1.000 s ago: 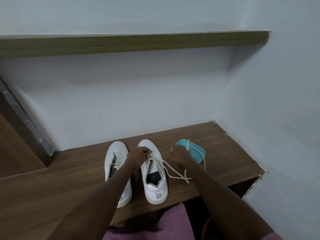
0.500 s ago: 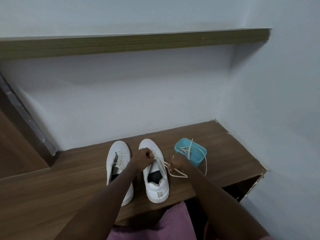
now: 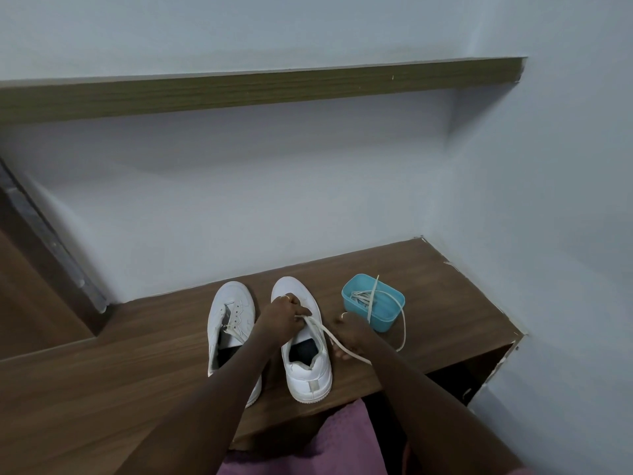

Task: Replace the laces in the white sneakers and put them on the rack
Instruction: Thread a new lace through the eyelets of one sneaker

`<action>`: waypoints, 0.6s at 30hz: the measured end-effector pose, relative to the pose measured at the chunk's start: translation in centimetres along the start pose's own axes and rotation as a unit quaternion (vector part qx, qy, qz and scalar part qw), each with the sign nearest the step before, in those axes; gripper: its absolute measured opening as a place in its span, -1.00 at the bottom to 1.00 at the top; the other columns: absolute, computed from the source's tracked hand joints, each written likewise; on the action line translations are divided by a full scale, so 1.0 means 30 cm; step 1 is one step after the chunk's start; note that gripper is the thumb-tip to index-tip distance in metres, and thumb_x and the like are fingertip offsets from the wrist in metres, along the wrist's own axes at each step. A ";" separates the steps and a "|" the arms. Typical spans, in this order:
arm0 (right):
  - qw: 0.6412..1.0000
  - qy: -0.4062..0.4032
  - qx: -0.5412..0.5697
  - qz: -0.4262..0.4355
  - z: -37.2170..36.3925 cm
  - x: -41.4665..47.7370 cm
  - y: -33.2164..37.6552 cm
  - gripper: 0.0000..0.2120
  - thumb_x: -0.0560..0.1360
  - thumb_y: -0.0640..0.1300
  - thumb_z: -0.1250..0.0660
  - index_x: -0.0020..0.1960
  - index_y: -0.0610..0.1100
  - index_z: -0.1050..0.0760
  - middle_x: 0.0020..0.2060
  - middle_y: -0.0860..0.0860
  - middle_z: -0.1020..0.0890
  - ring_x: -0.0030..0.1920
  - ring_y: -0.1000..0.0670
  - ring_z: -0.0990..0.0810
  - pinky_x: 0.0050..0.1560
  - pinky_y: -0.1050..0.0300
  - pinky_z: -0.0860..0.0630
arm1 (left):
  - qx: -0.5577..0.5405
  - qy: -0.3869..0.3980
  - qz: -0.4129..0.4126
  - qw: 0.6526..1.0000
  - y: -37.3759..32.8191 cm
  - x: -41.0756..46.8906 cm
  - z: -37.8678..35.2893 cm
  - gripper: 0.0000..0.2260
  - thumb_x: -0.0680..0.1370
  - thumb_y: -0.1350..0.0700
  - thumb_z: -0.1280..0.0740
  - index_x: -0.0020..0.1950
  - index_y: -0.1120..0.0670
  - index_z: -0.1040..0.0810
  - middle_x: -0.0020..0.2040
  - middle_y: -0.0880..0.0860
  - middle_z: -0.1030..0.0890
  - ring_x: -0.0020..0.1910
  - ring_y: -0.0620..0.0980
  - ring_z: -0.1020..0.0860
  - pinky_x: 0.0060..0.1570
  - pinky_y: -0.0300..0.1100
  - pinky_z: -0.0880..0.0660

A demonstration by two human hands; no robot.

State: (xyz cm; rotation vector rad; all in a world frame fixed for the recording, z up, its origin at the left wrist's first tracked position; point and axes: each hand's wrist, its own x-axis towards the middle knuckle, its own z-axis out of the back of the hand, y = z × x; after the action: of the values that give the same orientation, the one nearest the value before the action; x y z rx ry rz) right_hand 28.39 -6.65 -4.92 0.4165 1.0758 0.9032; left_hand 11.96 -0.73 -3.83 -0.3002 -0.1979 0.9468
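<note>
A person's left hand (image 3: 281, 322) pinches the cream flat lace (image 3: 325, 332) atop the white leather sneaker (image 3: 310, 371) on the brown wooden ledge (image 3: 445, 303), while the right hand (image 3: 351, 334), drawn back from the teal plastic tub (image 3: 383, 318) at 3 o'clock, grips the slack, so threading looks under way.

We count two sneakers, left sneaker (image 3: 236, 313) and right sneaker (image 3: 310, 375); one blue tub (image 3: 385, 322); one stretched lace (image 3: 329, 333).

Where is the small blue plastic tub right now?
Head view, right of centre: the small blue plastic tub sits on the wooden bench beside the right hand.
</note>
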 end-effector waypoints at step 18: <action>0.835 -0.145 0.528 0.057 0.092 0.040 0.102 -0.71 0.56 -0.46 0.02 -0.08 -0.32 -0.46 -0.21 -0.15 -0.51 -0.13 -0.08 -0.53 0.03 0.06 -0.54 | -0.074 -0.028 0.106 0.991 -0.006 0.015 -0.023 -0.69 0.47 0.17 -0.33 0.20 0.04 -0.60 0.25 0.05 -0.52 0.25 0.02 -0.47 0.22 -0.16 -0.39</action>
State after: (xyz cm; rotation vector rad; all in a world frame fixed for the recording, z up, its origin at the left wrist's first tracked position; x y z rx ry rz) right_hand 29.76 -3.56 -2.27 1.5003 1.1960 0.2339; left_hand 12.58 -0.57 -4.40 -0.4383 -0.2939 1.1538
